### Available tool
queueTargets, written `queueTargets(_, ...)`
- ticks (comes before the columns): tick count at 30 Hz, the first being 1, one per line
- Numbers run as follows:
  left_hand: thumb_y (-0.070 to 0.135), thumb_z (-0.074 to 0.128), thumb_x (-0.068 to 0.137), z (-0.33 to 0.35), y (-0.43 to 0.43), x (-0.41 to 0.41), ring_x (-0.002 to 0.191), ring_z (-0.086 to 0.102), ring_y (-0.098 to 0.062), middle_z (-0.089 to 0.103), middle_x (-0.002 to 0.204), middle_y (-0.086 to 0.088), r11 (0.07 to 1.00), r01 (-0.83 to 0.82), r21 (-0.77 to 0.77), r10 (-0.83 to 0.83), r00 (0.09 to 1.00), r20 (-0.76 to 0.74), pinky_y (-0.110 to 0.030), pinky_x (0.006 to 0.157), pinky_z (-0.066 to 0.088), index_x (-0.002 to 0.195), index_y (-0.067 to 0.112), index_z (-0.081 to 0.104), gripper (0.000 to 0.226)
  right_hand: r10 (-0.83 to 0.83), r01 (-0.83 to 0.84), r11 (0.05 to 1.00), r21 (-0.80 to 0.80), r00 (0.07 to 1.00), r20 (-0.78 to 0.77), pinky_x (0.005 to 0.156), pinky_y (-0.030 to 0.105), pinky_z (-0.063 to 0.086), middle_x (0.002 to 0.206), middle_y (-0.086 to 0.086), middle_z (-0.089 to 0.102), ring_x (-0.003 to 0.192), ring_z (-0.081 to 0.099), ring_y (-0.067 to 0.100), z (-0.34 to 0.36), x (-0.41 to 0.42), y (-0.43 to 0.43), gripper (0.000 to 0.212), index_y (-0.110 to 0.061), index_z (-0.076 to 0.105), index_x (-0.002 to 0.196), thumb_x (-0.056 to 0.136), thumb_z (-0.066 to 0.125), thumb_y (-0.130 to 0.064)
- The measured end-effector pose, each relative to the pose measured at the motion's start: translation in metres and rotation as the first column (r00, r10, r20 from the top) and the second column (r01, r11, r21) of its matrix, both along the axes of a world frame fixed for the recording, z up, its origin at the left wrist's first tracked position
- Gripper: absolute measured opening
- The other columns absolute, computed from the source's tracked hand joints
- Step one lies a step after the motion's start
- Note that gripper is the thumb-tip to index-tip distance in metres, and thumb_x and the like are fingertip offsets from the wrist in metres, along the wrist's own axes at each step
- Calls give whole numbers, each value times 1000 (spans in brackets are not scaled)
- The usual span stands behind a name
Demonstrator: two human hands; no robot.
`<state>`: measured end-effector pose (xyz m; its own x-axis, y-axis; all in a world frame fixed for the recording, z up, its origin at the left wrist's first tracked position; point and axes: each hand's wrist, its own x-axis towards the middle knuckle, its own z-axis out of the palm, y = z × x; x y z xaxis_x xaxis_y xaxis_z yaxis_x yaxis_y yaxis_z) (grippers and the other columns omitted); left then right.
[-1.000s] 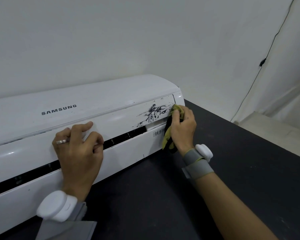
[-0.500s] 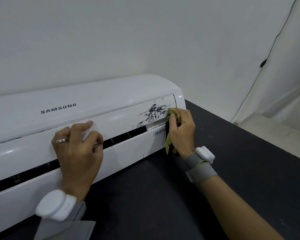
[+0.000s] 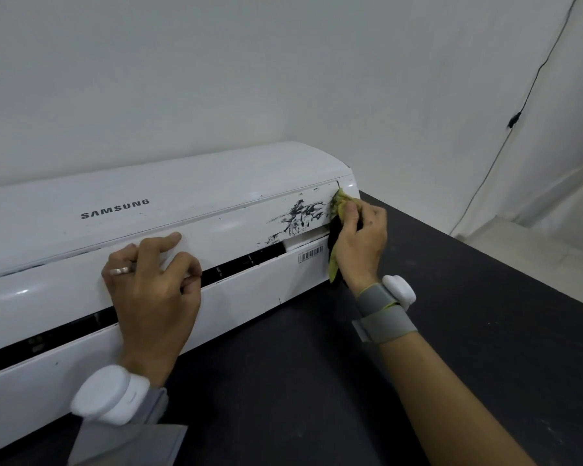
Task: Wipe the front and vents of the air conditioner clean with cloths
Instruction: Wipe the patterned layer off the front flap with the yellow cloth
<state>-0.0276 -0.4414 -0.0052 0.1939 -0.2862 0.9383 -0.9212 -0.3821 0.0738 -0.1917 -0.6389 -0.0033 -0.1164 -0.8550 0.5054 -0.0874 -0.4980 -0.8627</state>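
A dark matte worktop (image 3: 451,331) carries a long white plastic Samsung air conditioner (image 3: 216,196) lying along its far edge against the white wall. The left hand (image 3: 152,290) rests on the unit's front panel just above the dark vent slot, its grip holding nothing, fingers loosely bent against the plastic. The right hand (image 3: 359,243) has its grip closed round a crumpled yellow-green cloth (image 3: 340,201), pressing it to the panel's right end, just beside the black smears (image 3: 297,216), near the worktop's far edge.

Right hand (image 3: 359,243), cloth (image 3: 340,205) against air conditioner (image 3: 182,196)
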Motion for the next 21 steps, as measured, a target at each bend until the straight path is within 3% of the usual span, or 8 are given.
queueTargets(3,-5,56,65,1,0,-1,90,53,-41,66,102,-7,1000,-2,6,2,1000,-9,-39,83,32,59,15,60,21,-28,22,994,111,998,50,72,10,40,92,-3,59,84,54,9,1,-5,-6,21,-13,62,98,99,43,-22)
queueTargets(5,-7,57,64,1,0,-2,89,54,-41,66,102,-7,1000,-2,7,2,1000,-14,-40,83,32,59,14,60,22,-33,13,990,144,989,144,66,5,41,86,-10,60,81,57,5,0,-8,-8,13,-17,56,101,98,46,-24)
queueTargets(7,-8,57,64,2,1,-1,87,56,-43,66,102,-8,1000,-3,9,3,1000,-15,-40,83,32,59,14,61,22,-27,-2,989,147,980,196,67,10,44,86,-7,60,79,58,5,-2,-5,-6,7,-19,49,99,96,51,-25)
queueTargets(9,-7,57,64,2,1,-1,86,56,-43,67,101,-8,1000,-2,16,3,1000,-9,-40,83,32,58,13,61,22,-79,69,994,85,989,121,70,17,44,89,3,58,80,54,13,-4,-1,-4,8,-16,50,92,96,52,-23)
queueTargets(12,-7,56,65,3,1,-2,86,58,-44,67,100,-9,1000,1,18,0,1000,-10,-39,84,32,58,13,61,22,-169,170,985,-27,985,40,71,13,40,92,8,54,78,48,11,-7,4,1,18,-9,61,87,97,49,-18)
queueTargets(14,-8,56,65,3,0,-3,86,58,-45,67,100,-9,1000,2,16,-2,1000,-16,-40,84,32,58,13,61,22,-120,119,990,-82,993,-5,77,18,43,101,9,50,83,46,9,-13,5,7,23,-5,62,89,94,51,-25)
queueTargets(16,-9,56,65,2,0,-3,85,58,-45,67,100,-9,1000,-2,21,3,1000,-20,-39,84,31,59,13,61,23,-63,48,987,-151,994,-95,82,8,38,114,11,39,92,42,8,-21,6,15,32,-3,60,97,84,57,-32)
queueTargets(21,-9,56,65,3,1,-3,86,59,-45,67,101,-10,999,0,33,0,1000,-22,-40,85,31,59,12,61,23,-96,49,975,-216,972,-213,85,13,38,109,12,35,92,43,18,-23,2,13,43,-1,61,114,73,66,-8)
